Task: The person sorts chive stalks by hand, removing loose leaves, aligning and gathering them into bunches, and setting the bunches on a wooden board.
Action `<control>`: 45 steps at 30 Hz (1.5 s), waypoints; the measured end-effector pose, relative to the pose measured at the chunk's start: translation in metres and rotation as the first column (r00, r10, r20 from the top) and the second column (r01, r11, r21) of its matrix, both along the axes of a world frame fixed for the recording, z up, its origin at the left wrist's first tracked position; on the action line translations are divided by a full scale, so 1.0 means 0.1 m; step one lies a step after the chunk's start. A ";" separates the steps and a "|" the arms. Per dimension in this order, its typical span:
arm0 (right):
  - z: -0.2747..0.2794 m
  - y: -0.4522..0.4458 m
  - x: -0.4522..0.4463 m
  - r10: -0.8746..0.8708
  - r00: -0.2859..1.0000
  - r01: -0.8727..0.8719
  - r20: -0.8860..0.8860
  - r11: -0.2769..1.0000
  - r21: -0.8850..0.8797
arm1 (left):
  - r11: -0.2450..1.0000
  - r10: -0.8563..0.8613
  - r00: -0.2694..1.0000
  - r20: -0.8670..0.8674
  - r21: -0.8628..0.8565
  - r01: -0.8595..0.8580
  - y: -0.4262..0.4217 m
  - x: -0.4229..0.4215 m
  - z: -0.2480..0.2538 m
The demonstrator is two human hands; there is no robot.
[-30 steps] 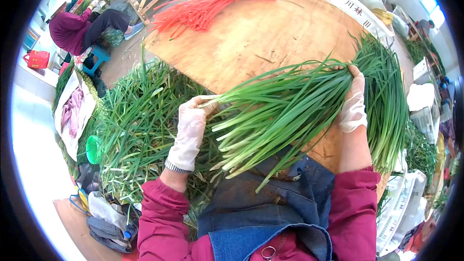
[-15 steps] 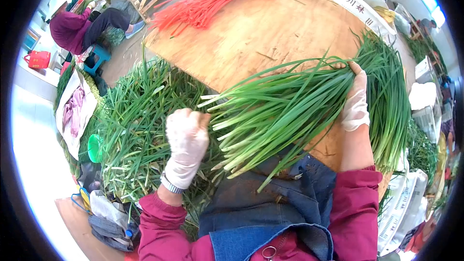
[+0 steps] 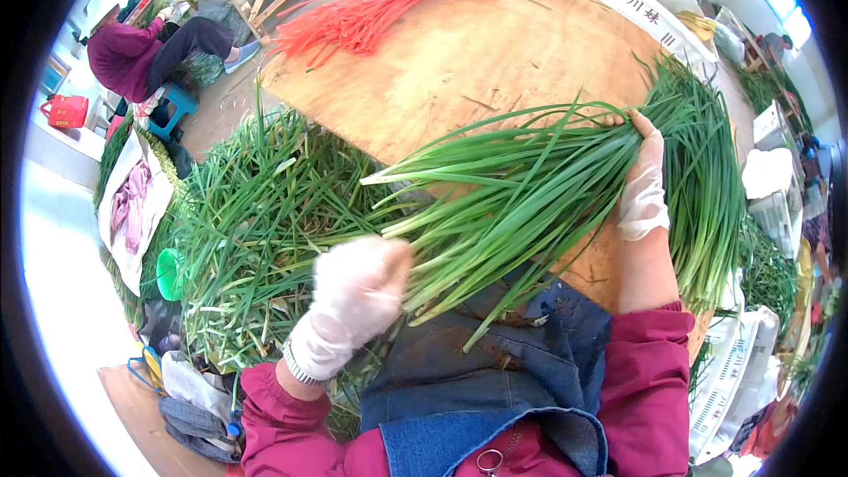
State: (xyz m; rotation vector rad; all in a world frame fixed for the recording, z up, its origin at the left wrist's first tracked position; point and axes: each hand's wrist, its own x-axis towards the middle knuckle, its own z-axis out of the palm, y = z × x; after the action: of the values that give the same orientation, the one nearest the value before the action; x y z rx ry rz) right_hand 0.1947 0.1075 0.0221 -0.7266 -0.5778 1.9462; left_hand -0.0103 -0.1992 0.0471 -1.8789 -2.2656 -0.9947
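Observation:
My right hand [image 3: 647,178], in a thin whitish glove, is closed around the leafy end of a bunch of garlic chives [image 3: 521,199]. The bunch fans out to the left over the table edge and my lap, with pale stem ends toward my left hand. My left hand [image 3: 362,287], also gloved and blurred by motion, is curled like a fist beside the lower stem ends. What its fingers hold, if anything, is hidden. To the right of my right hand, a thick pile of garlic chives [image 3: 702,185] lies on the wooden table [image 3: 424,88].
Red tie strips [image 3: 380,22] lie bundled at the table's far side. A large heap of loose chives and trimmings [image 3: 256,238] spreads at the left. White crates [image 3: 733,380] stand at the right. Another person [image 3: 124,57] sits on a blue stool [image 3: 177,110] far left.
My left hand has moved right and down, from left of the stem ends to right beside them. My right hand keeps its hold, and the bunch has shifted only slightly.

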 end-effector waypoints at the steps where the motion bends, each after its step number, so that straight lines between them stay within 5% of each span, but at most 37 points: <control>1: 0.01 -0.01 0.01 0.004 1.000 -0.004 -0.009 1.000 -0.001 | 0.975 -0.069 0.997 0.032 -0.209 0.074 -0.01 0.06 0.02; 5: 0.14 -0.16 0.04 -0.015 1.000 0.015 -0.015 1.000 0.002 | 0.959 0.142 0.973 -0.180 -0.217 -0.180 0.14 0.03 -0.12; 10: 0.05 -0.13 0.13 -0.111 0.991 0.113 -0.078 0.993 0.015 | 0.952 0.076 0.946 0.317 -0.304 0.026 0.18 0.00 -0.17; 11: 0.05 -0.14 0.14 -0.124 0.990 0.127 -0.073 0.991 0.032 | 0.966 0.056 0.953 0.298 -0.256 0.023 0.20 0.04 -0.20; 14: 0.09 -0.20 0.17 -0.136 0.988 0.142 -0.069 0.985 0.099 | 0.984 0.120 0.726 0.677 -0.179 0.004 0.27 0.02 -0.30; 17: 0.17 -0.24 0.19 -0.091 0.991 0.108 -0.102 0.978 0.176 | 0.972 0.207 0.436 0.876 -0.233 0.006 0.30 -0.07 -0.08; 19: 0.18 -0.24 0.21 -0.067 0.987 0.094 -0.146 0.979 0.183 | 0.993 0.116 0.465 0.878 -0.102 -0.055 0.31 -0.10 -0.04; 21: 0.16 -0.24 0.22 -0.083 0.980 0.115 -0.179 0.976 0.182 | 0.975 0.189 0.562 0.805 -0.220 -0.014 0.30 -0.12 0.03; 22: 0.15 -0.25 0.23 -0.137 0.986 0.152 -0.099 0.975 0.164 | 0.984 0.154 0.865 0.477 -0.154 -0.090 0.30 -0.11 -0.05; 23: 0.14 -0.27 0.24 -0.188 0.982 0.189 -0.016 0.971 0.149 | 0.989 0.134 0.990 0.048 -0.061 -0.131 0.29 -0.09 -0.12; 24: 0.12 -0.27 0.25 -0.236 0.969 0.225 0.068 0.965 0.137 | 0.974 0.226 0.944 -0.239 0.073 -0.214 0.30 -0.01 -0.06; 25: 0.07 -0.24 0.27 -0.215 0.975 0.206 0.051 0.967 0.149 | 0.968 0.246 0.935 -0.255 0.117 -0.223 0.26 0.05 -0.02; 29: -0.07 -0.20 0.35 -0.151 0.988 0.150 -0.012 0.966 0.212 | 0.997 0.035 0.999 -0.026 0.074 -0.033 0.18 0.29 -0.11; 34: -0.01 -0.26 0.34 -0.157 0.987 0.162 -0.042 0.960 0.229 | 0.992 -0.010 0.997 0.077 -0.128 0.020 0.48 0.25 -0.18; 35: 0.00 -0.27 0.34 -0.180 0.984 0.178 -0.016 0.956 0.234 | 0.980 0.019 0.978 0.206 -0.200 0.023 0.52 0.26 -0.17; 38: 0.01 -0.28 0.37 -0.183 0.983 0.179 -0.002 0.961 0.212 | 0.907 0.185 0.804 0.565 -0.412 0.081 0.59 0.34 -0.04; 41: 0.00 -0.30 0.40 -0.166 0.986 0.167 -0.023 0.966 0.199 | 0.958 0.127 0.487 0.864 -0.234 0.166 0.55 0.34 -0.32; 42: 0.00 -0.30 0.41 -0.160 0.987 0.163 -0.031 0.966 0.199 | 0.920 0.217 0.488 0.846 -0.345 0.189 0.53 0.34 -0.28; 45: 0.00 -0.32 0.43 -0.182 0.982 0.188 -0.052 0.964 0.186 | 0.953 0.218 0.395 0.893 -0.282 0.113 0.46 0.37 -0.20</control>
State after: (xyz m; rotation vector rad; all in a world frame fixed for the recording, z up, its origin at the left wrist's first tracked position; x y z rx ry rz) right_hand 0.2372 0.0757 0.0217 -0.6031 -0.6421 1.7013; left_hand 0.0272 -0.1528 0.0273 -1.3969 -3.1443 -2.2542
